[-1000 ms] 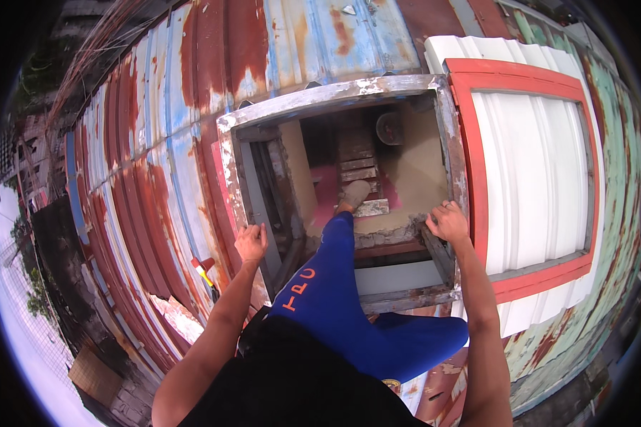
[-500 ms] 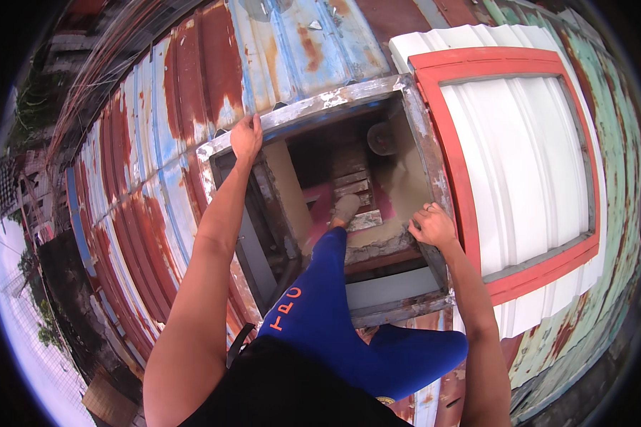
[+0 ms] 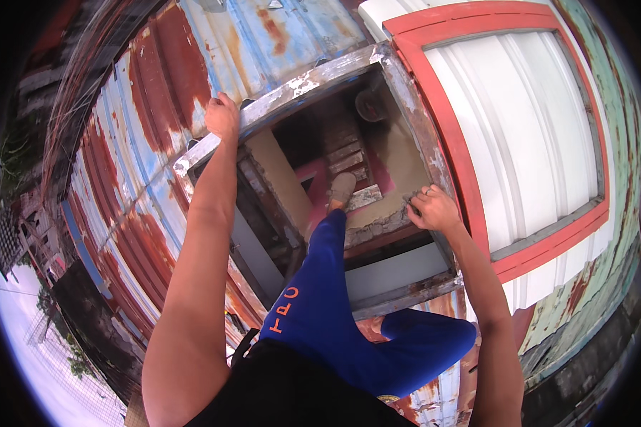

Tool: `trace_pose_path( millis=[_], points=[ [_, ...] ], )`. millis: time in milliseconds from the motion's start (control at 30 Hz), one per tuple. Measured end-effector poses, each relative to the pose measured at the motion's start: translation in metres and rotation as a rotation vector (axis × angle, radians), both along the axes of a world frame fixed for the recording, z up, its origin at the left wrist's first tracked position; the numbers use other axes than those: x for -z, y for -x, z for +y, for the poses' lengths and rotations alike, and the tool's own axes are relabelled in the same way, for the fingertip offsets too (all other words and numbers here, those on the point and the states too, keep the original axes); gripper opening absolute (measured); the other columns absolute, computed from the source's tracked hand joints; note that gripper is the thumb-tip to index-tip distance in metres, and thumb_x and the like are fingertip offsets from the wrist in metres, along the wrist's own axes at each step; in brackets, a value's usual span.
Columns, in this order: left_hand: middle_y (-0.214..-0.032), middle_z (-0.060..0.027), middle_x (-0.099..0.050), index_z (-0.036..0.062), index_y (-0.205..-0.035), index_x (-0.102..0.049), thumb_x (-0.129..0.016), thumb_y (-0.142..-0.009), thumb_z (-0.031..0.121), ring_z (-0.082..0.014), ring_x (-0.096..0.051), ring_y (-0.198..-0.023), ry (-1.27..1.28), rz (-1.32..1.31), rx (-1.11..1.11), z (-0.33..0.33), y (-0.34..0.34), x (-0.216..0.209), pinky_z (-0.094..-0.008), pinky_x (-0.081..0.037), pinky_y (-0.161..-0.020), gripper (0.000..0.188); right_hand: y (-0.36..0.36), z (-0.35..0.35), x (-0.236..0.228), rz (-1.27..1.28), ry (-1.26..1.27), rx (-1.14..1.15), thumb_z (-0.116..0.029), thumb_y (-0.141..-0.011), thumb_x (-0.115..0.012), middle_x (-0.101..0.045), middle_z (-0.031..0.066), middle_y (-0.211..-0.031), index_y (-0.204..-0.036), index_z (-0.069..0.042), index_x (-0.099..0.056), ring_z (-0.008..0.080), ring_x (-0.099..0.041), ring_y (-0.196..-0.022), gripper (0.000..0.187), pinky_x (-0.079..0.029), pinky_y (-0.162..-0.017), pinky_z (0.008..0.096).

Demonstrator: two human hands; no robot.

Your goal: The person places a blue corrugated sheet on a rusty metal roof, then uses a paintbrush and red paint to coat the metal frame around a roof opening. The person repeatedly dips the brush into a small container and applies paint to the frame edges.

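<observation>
A square hatch frame (image 3: 299, 84) with worn, peeling paint surrounds an opening in a metal roof. My left hand (image 3: 223, 117) is closed over its far left edge. My right hand (image 3: 436, 208), a ring on one finger, curls over the inner edge of the frame's right side. Inside, narrow wooden steps (image 3: 345, 151) lead down into a dim space. One of my feet, in a greyish-tan shoe (image 3: 342, 186), rests on a step. My other leg, in blue trousers (image 3: 424, 349), is bent at the near side of the frame.
Right of the opening lies a hatch cover with a red border (image 3: 470, 206) and white corrugated sheet (image 3: 520, 135). Rusty blue-and-white corrugated roofing (image 3: 149, 171) spreads leftward, pale green roofing (image 3: 580, 285) rightward. A rough masonry ledge (image 3: 381, 224) and a round container (image 3: 369, 105) show below.
The view has shifted, so the hatch and cover sit slightly differently in the picture. Both hands stay on the frame, and my foot remains on the step.
</observation>
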State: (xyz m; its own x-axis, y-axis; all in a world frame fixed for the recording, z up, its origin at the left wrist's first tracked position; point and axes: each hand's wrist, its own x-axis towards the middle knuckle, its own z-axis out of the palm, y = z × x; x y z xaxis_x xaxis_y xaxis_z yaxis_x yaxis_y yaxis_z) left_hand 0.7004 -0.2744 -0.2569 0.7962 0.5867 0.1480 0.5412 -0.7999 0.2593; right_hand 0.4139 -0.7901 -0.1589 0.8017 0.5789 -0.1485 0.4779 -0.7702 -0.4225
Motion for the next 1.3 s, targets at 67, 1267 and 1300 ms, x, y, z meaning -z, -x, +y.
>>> trace_pose_path(
  millis=[67,1267,1300],
  points=[
    [-0.091,-0.0255,-0.077,0.0043,-0.089,-0.078,-0.057,-0.104,0.047,-0.0488,-0.075,-0.090,0.068,0.028,0.025,-0.005,-0.005,0.000,-0.0573,-0.058,-0.084,0.050,-0.003,-0.002,-0.001,-0.017,-0.010,0.001,-0.025,-0.088,-0.074,-0.071,0.0069,-0.078,-0.074,-0.009,-0.069,0.0232,-0.068,-0.086,0.022,-0.051,-0.085,0.0374],
    [-0.093,-0.0112,-0.068,0.0067,-0.087,-0.069,-0.067,-0.102,0.048,-0.0341,-0.062,-0.098,0.148,0.044,0.562,0.024,0.025,-0.002,-0.0488,-0.047,-0.093,0.044,-0.001,0.002,-0.008,0.051,-0.030,0.001,-0.024,-0.087,-0.076,-0.064,0.0062,-0.076,-0.073,-0.010,-0.063,0.0257,-0.063,-0.084,0.024,-0.049,-0.081,0.0392],
    [-0.092,-0.0119,-0.068,0.0064,-0.086,-0.069,-0.067,-0.102,0.047,-0.0346,-0.062,-0.097,0.155,0.039,0.557,0.022,0.021,0.000,-0.0485,-0.047,-0.092,0.043,-0.005,0.001,-0.005,0.013,-0.049,0.000,-0.022,-0.086,-0.076,-0.062,0.0061,-0.075,-0.072,-0.010,-0.062,0.0259,-0.061,-0.083,0.023,-0.048,-0.079,0.0391]
  ],
)
